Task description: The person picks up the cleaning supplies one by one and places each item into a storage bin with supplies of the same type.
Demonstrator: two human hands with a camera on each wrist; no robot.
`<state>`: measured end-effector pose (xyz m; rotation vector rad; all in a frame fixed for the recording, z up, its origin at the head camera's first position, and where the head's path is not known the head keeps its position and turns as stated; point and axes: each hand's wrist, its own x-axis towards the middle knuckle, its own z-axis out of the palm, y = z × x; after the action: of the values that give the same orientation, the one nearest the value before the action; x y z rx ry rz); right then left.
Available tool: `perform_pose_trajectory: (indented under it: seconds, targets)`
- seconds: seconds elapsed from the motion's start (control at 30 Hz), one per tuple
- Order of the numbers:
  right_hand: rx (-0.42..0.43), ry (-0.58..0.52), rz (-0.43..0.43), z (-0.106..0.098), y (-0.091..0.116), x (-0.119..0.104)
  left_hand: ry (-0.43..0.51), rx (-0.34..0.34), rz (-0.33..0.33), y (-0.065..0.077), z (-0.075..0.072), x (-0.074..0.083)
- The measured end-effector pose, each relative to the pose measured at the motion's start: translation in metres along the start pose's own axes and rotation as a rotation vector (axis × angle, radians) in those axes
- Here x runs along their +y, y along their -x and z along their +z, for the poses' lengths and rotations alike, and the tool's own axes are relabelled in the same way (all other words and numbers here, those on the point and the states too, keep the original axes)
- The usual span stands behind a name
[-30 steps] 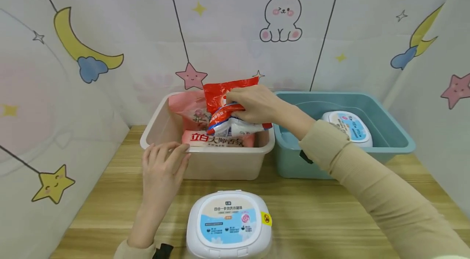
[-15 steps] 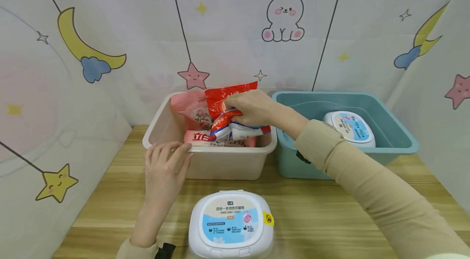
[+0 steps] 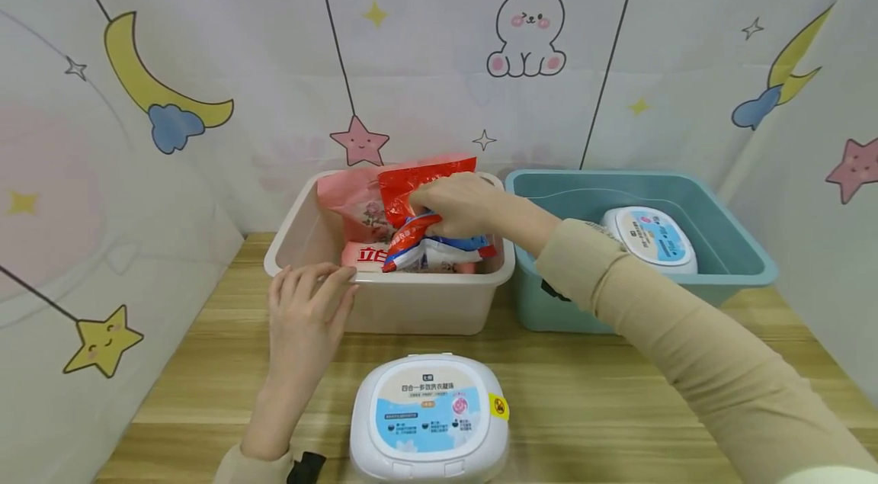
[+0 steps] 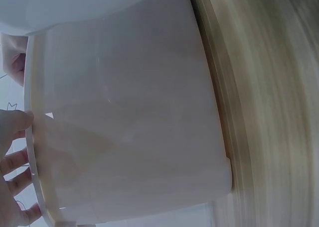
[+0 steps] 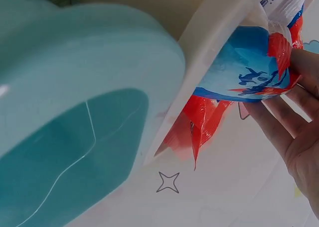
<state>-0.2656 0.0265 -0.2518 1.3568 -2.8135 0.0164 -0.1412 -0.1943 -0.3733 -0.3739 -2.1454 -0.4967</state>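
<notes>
My right hand [image 3: 461,203] grips a crinkled red, white and blue bag of laundry powder [image 3: 411,240], which sags into the pale bin [image 3: 418,305]. In the right wrist view the bag's blue side [image 5: 249,62] lies against the bin's rim, the fingers beneath and behind it. Pink laundry powder bags [image 3: 353,198] are under and behind it, partly covered. My left hand [image 3: 305,316] holds the bin's front rim near its left corner. In the left wrist view its thumb and fingers [image 4: 17,181] bend at the rim.
To the right, touching or nearly touching the pale bin, stands a teal bin [image 3: 569,309] with a white laundry pod box [image 3: 655,240] inside. Another white pod box [image 3: 430,415] sits on the wooden table [image 3: 583,408] in front. A patterned curtain [image 3: 425,49] hangs close behind.
My right hand has lowered the red, white and blue bag further into the pale bin, slightly leftward. More of the printed pink bag is covered. My left hand stays on the rim.
</notes>
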Motion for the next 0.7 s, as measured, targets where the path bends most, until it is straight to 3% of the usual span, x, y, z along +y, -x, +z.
perform_pose_trajectory:
  seconds: [0.2,0.43,0.7]
  targets:
    - [-0.025,-0.011,-0.007,0.007,-0.003,-0.001,0.006,0.024,0.012,0.0,0.0,0.0]
    - [-0.049,0.006,-0.014,0.013,-0.005,-0.001,0.002,-0.003,-0.003,0.0,0.0,0.0]
    - [-0.097,0.02,-0.005,0.015,-0.006,-0.005,0.002,0.01,0.009,0.0,-0.001,-0.001]
